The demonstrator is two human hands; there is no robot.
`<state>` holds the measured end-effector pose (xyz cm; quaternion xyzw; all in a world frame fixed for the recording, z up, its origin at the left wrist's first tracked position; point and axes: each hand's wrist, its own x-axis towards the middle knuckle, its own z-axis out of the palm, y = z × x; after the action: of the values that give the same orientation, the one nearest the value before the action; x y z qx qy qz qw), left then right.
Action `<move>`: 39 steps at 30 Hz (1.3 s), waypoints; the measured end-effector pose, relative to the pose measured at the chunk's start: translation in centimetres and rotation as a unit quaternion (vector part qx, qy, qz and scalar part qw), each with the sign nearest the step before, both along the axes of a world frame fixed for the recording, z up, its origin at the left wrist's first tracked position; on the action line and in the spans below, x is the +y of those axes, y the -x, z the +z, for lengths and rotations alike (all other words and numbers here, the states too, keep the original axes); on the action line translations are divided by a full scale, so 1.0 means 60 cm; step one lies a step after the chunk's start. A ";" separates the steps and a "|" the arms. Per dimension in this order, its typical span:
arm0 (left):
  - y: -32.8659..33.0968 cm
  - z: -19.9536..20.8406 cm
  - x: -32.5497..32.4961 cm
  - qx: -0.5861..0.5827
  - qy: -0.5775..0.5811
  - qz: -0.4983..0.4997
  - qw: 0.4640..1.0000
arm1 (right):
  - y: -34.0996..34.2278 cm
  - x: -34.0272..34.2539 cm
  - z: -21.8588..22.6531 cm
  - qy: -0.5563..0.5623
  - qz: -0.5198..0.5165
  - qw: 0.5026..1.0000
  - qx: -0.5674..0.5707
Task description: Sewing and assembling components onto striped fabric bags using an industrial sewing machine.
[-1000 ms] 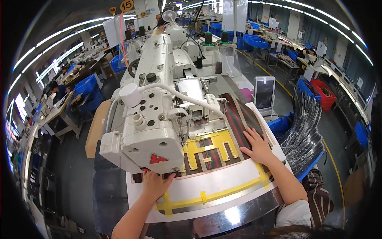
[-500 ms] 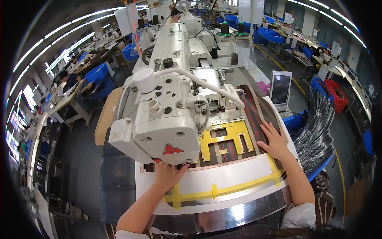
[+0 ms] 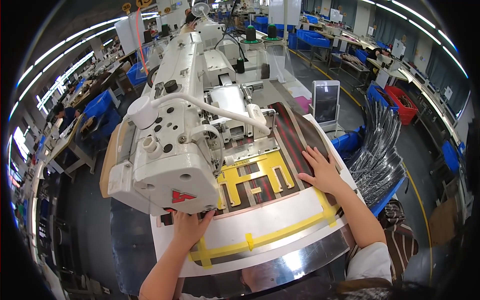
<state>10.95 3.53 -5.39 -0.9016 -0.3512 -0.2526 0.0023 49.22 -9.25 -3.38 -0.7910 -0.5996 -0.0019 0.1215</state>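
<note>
Your striped panel [image 3: 287, 140] lay under the yellow frame [image 3: 255, 175], probably light and limp, best pressed near its edges. Your right hand [image 3: 324, 174] lay spread at three o'clock; your left hand's [image 3: 189, 230] grip, at eight, you couldn't tell.

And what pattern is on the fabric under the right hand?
The fabric is striped: dark brown with red and tan bands, clearest in the head view.
</note>
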 end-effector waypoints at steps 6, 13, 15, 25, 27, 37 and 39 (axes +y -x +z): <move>0.000 0.001 -0.001 -0.009 -0.018 -0.013 1.000 | 0.004 -0.001 0.001 0.012 -0.005 1.000 0.006; -0.004 0.023 -0.006 0.011 0.053 0.037 0.998 | 0.003 0.006 -0.007 0.000 -0.004 1.000 -0.013; -0.003 0.023 -0.005 0.008 0.056 0.033 0.998 | 0.002 0.006 -0.010 -0.002 -0.004 1.000 -0.007; -0.007 0.024 -0.004 -0.002 0.037 0.013 0.999 | -0.003 0.007 -0.005 0.002 -0.004 1.000 0.001; -0.006 0.022 -0.004 -0.002 0.033 0.019 0.999 | -0.002 0.009 -0.004 0.002 -0.004 1.000 0.003; -0.004 0.028 -0.007 -0.009 0.100 0.000 0.995 | 0.003 0.004 0.000 0.005 -0.003 1.000 0.004; -0.006 0.028 -0.008 -0.012 0.096 0.001 0.995 | 0.002 0.004 0.001 0.004 -0.004 1.000 -0.001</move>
<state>11.30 3.05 -3.68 -0.8941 -0.3750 -0.2283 -0.0884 49.09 -9.04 -3.34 -0.7938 -0.5966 -0.0011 0.1179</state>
